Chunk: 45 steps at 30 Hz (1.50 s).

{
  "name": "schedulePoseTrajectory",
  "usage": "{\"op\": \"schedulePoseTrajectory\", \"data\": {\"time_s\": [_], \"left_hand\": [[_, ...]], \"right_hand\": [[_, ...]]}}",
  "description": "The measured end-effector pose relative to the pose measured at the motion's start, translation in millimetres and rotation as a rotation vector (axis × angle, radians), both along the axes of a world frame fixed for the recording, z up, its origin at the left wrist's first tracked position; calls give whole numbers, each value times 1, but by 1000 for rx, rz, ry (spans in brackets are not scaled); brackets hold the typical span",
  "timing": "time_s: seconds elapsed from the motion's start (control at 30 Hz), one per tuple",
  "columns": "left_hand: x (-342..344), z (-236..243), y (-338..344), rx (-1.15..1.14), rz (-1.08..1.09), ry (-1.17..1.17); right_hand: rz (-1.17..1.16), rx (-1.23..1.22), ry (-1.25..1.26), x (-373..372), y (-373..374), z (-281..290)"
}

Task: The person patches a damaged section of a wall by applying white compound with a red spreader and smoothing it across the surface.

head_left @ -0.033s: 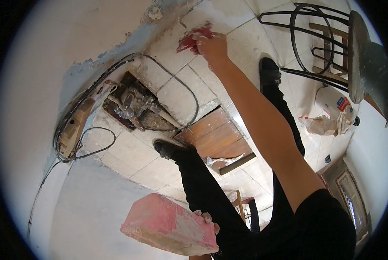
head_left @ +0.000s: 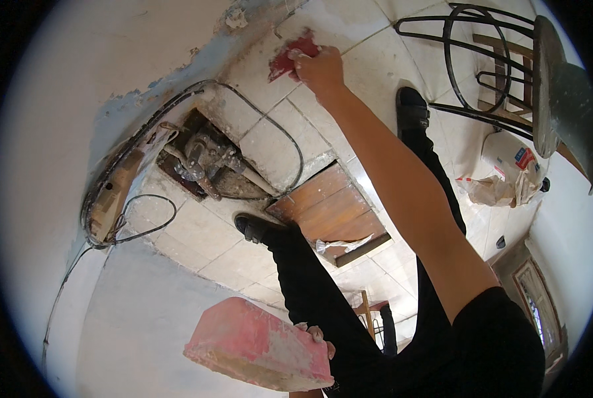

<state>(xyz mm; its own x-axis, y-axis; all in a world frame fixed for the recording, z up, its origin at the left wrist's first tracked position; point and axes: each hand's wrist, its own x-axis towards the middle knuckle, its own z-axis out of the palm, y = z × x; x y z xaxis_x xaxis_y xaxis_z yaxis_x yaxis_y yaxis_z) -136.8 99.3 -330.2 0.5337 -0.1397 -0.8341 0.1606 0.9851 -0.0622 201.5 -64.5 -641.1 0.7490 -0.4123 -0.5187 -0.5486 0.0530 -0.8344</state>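
Note:
My right hand (head_left: 323, 69) is stretched far forward, its fingers closed on a dark red flat scraper (head_left: 287, 62) smeared with white. The scraper is over the pale surface near the foot of the peeling wall; whether it touches is hard to tell. Close to my body at the bottom, my left hand (head_left: 320, 333) grips the edge of a pink plastic tub (head_left: 263, 338) crusted with dried plaster. Only its fingertips show past the tub's side. What the tub holds is hidden, since its outer wall faces me.
A floor pit with dirty pipes (head_left: 191, 159) lies left of centre, circled by a loose black cable (head_left: 302, 154). A brown wooden panel (head_left: 333, 209) is set between my feet. To the right stand a metal-framed chair (head_left: 547, 86) and a white bucket (head_left: 502, 151) with a crumpled bag.
My right hand and the scraper have shifted slightly left and up. The left hand and the pink tub stay where they were.

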Motion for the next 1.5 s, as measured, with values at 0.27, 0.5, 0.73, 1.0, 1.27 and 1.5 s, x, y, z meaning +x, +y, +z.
{"op": "schedulePoseTrajectory", "data": {"time_s": [0.27, 0.5, 0.73, 1.0, 1.27, 1.5], "left_hand": [[-11, -7, 8, -39, -118, -50], [18, 4, -6, -70, 160, 36], [-23, -11, 8, -138, 12, -121], [-24, -9, 11, -104, 50, -129], [-28, -11, 17, -72, 19, -132], [-18, -10, 8, -62, 1, -63]], "right_hand": [[304, -136, -185, 32, 10, -11], [90, 439, -252, 40, 28, 34], [172, 451, -450, 45, 31, 68], [10, 674, -513, 29, 26, 112], [30, -233, -374, -9, 8, 74], [-135, -530, -57, 22, 99, 53]]}}
